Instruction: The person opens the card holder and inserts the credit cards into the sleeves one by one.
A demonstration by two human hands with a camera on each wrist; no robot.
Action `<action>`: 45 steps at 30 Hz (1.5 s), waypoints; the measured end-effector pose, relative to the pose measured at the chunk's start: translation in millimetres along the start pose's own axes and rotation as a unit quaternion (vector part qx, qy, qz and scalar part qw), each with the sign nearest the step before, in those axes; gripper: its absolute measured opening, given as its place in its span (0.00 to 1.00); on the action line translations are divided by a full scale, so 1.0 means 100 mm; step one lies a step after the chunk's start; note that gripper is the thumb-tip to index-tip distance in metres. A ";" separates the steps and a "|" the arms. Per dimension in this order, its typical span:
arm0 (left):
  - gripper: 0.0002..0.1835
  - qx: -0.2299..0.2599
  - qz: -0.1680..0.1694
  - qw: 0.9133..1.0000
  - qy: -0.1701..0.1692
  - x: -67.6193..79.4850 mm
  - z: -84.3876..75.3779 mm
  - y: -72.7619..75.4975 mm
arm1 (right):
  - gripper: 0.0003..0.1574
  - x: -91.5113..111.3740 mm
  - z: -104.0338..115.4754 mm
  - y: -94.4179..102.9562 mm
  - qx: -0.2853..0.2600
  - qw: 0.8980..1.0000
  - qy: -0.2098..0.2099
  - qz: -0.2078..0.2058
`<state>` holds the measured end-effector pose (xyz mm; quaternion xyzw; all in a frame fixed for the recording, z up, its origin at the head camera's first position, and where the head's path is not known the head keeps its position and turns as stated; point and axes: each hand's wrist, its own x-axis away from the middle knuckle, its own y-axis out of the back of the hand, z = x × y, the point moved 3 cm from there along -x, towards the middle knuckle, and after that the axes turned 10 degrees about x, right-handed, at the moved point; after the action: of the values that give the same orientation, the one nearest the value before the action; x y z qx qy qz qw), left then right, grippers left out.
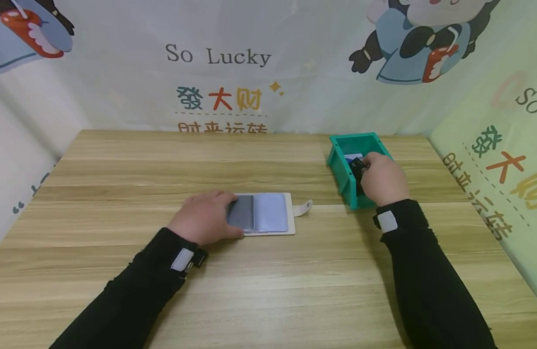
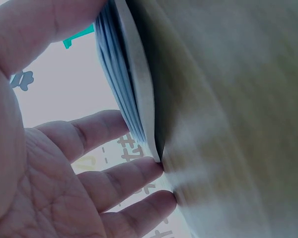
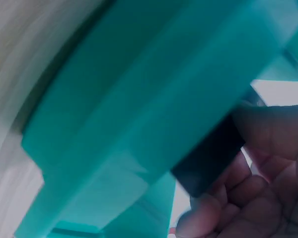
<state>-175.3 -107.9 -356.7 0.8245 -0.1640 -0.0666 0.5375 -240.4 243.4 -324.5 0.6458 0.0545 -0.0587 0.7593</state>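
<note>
On the table lies an open card holder [image 1: 272, 213] with clear plastic sleeves, a pale cover and a snap strap [image 1: 303, 208] sticking out to the right. My left hand [image 1: 205, 216] grips its left end, thumb at the near edge and fingers at the far edge. Its stacked sleeves [image 2: 111, 69] show edge-on between thumb and fingers in the left wrist view. Inside the teal bin [image 1: 348, 186], my right hand [image 1: 384, 178] pinches a dark flat card [image 3: 208, 158] between thumb and fingers. The bin's wall hides part of that card in the right wrist view.
A blue-and-white card [image 1: 353, 157] shows inside the bin beside the right hand. The bin stands at the table's back right, near the printed backdrop [image 1: 303, 97]. Wood tabletop [image 1: 268, 291] extends in front of the card holder.
</note>
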 end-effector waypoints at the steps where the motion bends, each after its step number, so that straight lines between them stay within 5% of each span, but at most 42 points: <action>1: 0.46 -0.001 0.000 1.000 0.000 0.00 0.00 0.00 | 0.15 0.00 0.00 0.02 -0.014 1.000 -0.006 -0.005; 7: 0.46 -0.006 0.002 1.000 -0.002 0.00 0.02 -0.02 | 0.21 0.04 0.04 0.20 -0.086 0.993 -0.038 -0.074; 13: 0.47 -0.005 0.002 1.000 -0.002 0.00 0.02 -0.02 | 0.28 0.09 0.13 0.32 -0.178 0.973 -0.022 -0.149; 22: 0.47 -0.003 0.003 1.000 0.001 0.01 0.02 -0.01 | 0.15 0.16 0.34 0.32 -0.283 0.942 0.017 -0.180; 31: 0.46 -0.003 0.001 1.000 -0.003 0.01 0.02 0.00 | 0.28 0.22 0.56 0.13 -0.379 0.923 0.024 -0.064; 37: 0.46 -0.001 0.004 1.000 -0.001 0.02 0.00 0.00 | 0.18 0.26 0.71 -0.01 -0.428 0.903 0.025 0.000; 45: 0.47 -0.006 0.005 1.000 0.002 0.01 0.01 -0.01 | 0.11 0.30 0.84 -0.16 -0.388 0.921 0.023 0.025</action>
<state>-174.9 -108.4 -357.7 0.8205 -0.1668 -0.0631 0.5431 -213.1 157.2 -331.1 0.3030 0.0741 0.0005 0.9501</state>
